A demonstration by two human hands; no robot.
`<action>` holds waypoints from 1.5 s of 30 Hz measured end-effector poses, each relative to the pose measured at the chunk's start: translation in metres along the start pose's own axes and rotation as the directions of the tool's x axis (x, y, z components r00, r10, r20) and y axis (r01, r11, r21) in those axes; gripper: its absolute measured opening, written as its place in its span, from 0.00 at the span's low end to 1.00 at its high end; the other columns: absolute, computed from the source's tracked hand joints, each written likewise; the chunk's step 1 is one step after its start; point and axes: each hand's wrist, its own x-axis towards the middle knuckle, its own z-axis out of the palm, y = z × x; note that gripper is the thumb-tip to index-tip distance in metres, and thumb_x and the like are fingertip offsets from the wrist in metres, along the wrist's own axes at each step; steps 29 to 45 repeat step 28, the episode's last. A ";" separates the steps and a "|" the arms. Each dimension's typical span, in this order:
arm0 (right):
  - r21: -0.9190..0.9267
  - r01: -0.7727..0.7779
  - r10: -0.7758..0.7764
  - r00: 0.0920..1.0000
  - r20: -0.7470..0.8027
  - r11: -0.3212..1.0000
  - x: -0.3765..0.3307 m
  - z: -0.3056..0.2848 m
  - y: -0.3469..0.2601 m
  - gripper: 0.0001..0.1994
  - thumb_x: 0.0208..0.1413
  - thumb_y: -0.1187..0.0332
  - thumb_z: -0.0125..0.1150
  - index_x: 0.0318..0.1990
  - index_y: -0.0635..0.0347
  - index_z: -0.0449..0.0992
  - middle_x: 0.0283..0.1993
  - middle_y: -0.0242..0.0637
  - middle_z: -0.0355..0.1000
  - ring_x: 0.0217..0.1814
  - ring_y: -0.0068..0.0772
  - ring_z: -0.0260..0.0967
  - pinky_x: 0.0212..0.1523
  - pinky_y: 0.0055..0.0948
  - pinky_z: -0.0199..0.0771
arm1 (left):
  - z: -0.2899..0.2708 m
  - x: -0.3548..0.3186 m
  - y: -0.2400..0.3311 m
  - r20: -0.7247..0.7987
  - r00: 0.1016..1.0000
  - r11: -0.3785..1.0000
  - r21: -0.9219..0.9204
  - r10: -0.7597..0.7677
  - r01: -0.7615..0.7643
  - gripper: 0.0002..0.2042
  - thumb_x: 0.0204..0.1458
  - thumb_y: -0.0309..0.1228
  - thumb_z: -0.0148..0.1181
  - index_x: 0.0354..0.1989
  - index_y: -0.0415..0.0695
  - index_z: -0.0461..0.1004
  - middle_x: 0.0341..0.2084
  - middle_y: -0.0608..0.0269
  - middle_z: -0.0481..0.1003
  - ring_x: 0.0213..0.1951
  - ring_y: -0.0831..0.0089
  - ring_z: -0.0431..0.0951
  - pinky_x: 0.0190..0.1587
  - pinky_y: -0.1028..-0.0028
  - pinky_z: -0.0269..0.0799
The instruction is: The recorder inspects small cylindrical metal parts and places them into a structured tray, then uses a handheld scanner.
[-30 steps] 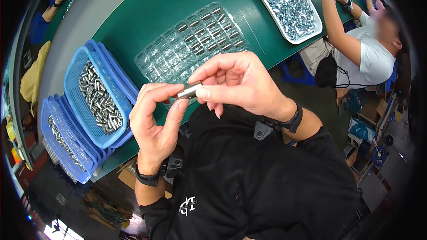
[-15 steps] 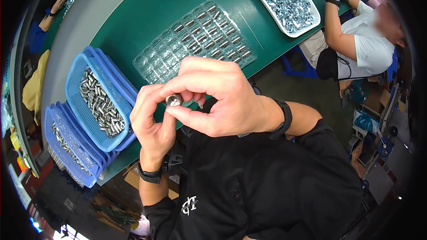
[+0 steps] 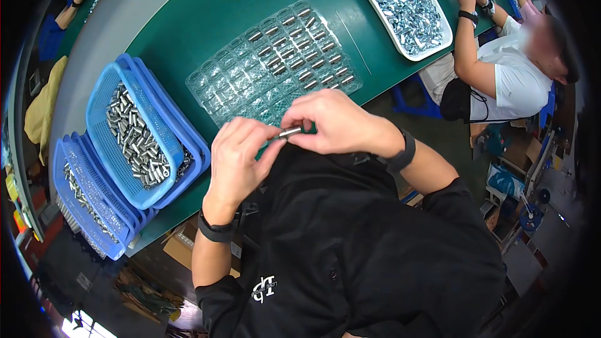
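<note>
A short shiny metal cylinder (image 3: 290,132) is held level between my two hands, close to my chest. My left hand (image 3: 241,153) pinches its left end with thumb and fingers. On its other end, the fingers and thumb of my right hand (image 3: 335,122) are closed. Just beyond my hands lies a clear plastic blister tray (image 3: 228,87) on the green table. Several similar metal cylinders rest in pockets on the tray's right part, while pockets on its left part show no cylinders.
At left, a blue basket (image 3: 99,112) of metal cylinders sits in stacked baskets, beside another blue basket (image 3: 62,150) of parts. A white tray (image 3: 447,36) of shiny parts stands at far right. A thin rod (image 3: 352,40) lies on the table. A co-worker (image 3: 516,75) sits at right.
The cylinder has turned from end-on to side-on. My hands have drawn apart, the right one shifting rightward, and the cylinder now sits farther right.
</note>
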 end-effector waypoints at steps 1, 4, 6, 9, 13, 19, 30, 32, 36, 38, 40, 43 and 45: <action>0.000 -0.028 0.028 0.999 0.021 1.000 0.003 0.001 0.010 0.08 0.40 0.72 0.64 0.32 0.58 0.76 0.27 0.35 0.70 0.25 0.33 0.70 0.26 0.29 0.70 | -0.001 -0.001 -0.006 -0.003 1.000 1.000 -0.001 -0.001 0.001 0.09 0.36 0.24 0.67 0.27 0.43 0.75 0.25 0.61 0.73 0.28 0.65 0.72 0.31 0.70 0.67; -0.159 -0.026 0.013 0.997 -0.081 0.987 0.011 0.005 0.063 0.08 0.40 0.71 0.64 0.32 0.57 0.76 0.29 0.35 0.69 0.29 0.36 0.70 0.29 0.32 0.70 | -0.021 -0.010 -0.046 -0.318 0.927 0.975 0.035 -0.196 0.219 0.06 0.42 0.25 0.64 0.30 0.40 0.75 0.24 0.62 0.74 0.26 0.70 0.72 0.31 0.75 0.67; -0.307 0.000 -0.063 0.979 -0.194 0.952 0.016 0.013 0.088 0.09 0.40 0.71 0.64 0.32 0.56 0.76 0.30 0.35 0.69 0.32 0.37 0.70 0.31 0.33 0.70 | -0.044 -0.033 -0.088 -0.495 0.761 0.896 -0.093 -0.420 0.434 0.06 0.46 0.26 0.62 0.32 0.39 0.75 0.24 0.64 0.74 0.26 0.76 0.71 0.32 0.79 0.67; -0.375 -0.039 0.000 0.995 -0.104 0.926 0.028 0.025 0.106 0.09 0.39 0.70 0.64 0.32 0.55 0.77 0.32 0.35 0.69 0.36 0.39 0.69 0.34 0.36 0.70 | -0.069 -0.076 -0.134 -0.542 0.579 0.756 -0.175 -0.608 0.631 0.09 0.47 0.28 0.62 0.34 0.37 0.75 0.25 0.64 0.74 0.27 0.77 0.72 0.33 0.79 0.67; -0.541 -0.087 0.143 0.988 0.063 0.837 0.035 0.038 0.117 0.09 0.40 0.70 0.61 0.32 0.54 0.77 0.32 0.35 0.70 0.36 0.41 0.70 0.35 0.37 0.71 | -0.080 -0.105 -0.152 -0.366 0.454 0.431 0.146 -0.812 0.890 0.15 0.45 0.37 0.63 0.35 0.38 0.75 0.23 0.61 0.76 0.28 0.73 0.75 0.34 0.75 0.69; -0.513 -0.107 0.151 0.987 0.045 0.852 0.040 0.044 0.126 0.07 0.41 0.70 0.59 0.31 0.53 0.77 0.31 0.36 0.71 0.37 0.42 0.71 0.36 0.39 0.71 | -0.079 -0.104 -0.153 -0.339 0.422 0.367 0.216 -0.841 0.905 0.16 0.43 0.40 0.63 0.33 0.39 0.76 0.23 0.58 0.77 0.29 0.69 0.77 0.34 0.71 0.70; -0.425 -0.323 0.287 0.946 -0.149 0.846 0.043 0.023 0.149 0.07 0.37 0.65 0.56 0.24 0.54 0.76 0.23 0.42 0.71 0.29 0.46 0.71 0.32 0.41 0.72 | -0.066 -0.077 -0.207 -0.254 0.607 0.566 0.219 -0.753 0.795 0.16 0.44 0.40 0.61 0.37 0.42 0.77 0.26 0.56 0.78 0.30 0.63 0.78 0.36 0.68 0.71; -0.425 -0.323 0.287 0.946 -0.149 0.846 0.043 0.023 0.149 0.07 0.37 0.65 0.56 0.24 0.54 0.76 0.23 0.42 0.71 0.29 0.46 0.71 0.32 0.41 0.72 | -0.066 -0.077 -0.207 -0.254 0.607 0.566 0.219 -0.753 0.795 0.16 0.44 0.40 0.61 0.37 0.42 0.77 0.26 0.56 0.78 0.30 0.63 0.78 0.36 0.68 0.71; -0.425 -0.323 0.287 0.946 -0.149 0.846 0.043 0.023 0.149 0.07 0.37 0.65 0.56 0.24 0.54 0.76 0.23 0.42 0.71 0.29 0.46 0.71 0.32 0.41 0.72 | -0.066 -0.077 -0.207 -0.254 0.607 0.566 0.219 -0.753 0.795 0.16 0.44 0.40 0.61 0.37 0.42 0.77 0.26 0.56 0.78 0.30 0.63 0.78 0.36 0.68 0.71; -0.425 -0.323 0.287 0.946 -0.149 0.846 0.043 0.023 0.149 0.07 0.37 0.65 0.56 0.24 0.54 0.76 0.23 0.42 0.71 0.29 0.46 0.71 0.32 0.41 0.72 | -0.066 -0.077 -0.207 -0.254 0.607 0.566 0.219 -0.753 0.795 0.16 0.44 0.40 0.61 0.37 0.42 0.77 0.26 0.56 0.78 0.30 0.63 0.78 0.36 0.68 0.71; -0.425 -0.323 0.287 0.946 -0.149 0.846 0.043 0.023 0.149 0.07 0.37 0.65 0.56 0.24 0.54 0.76 0.23 0.42 0.71 0.29 0.46 0.71 0.32 0.41 0.72 | -0.066 -0.077 -0.207 -0.254 0.607 0.566 0.219 -0.753 0.795 0.16 0.44 0.40 0.61 0.37 0.42 0.77 0.26 0.56 0.78 0.30 0.63 0.78 0.36 0.68 0.71; -0.425 -0.323 0.287 0.946 -0.149 0.846 0.043 0.023 0.149 0.07 0.37 0.65 0.56 0.24 0.54 0.76 0.23 0.42 0.71 0.29 0.46 0.71 0.32 0.41 0.72 | -0.066 -0.077 -0.207 -0.254 0.607 0.566 0.219 -0.753 0.795 0.16 0.44 0.40 0.61 0.37 0.42 0.77 0.26 0.56 0.78 0.30 0.63 0.78 0.36 0.68 0.71; -0.425 -0.323 0.287 0.946 -0.149 0.846 0.043 0.023 0.149 0.07 0.37 0.65 0.56 0.24 0.54 0.76 0.23 0.42 0.71 0.29 0.46 0.71 0.32 0.41 0.72 | -0.066 -0.077 -0.207 -0.254 0.607 0.566 0.219 -0.753 0.795 0.16 0.44 0.40 0.61 0.37 0.42 0.77 0.26 0.56 0.78 0.30 0.63 0.78 0.36 0.68 0.71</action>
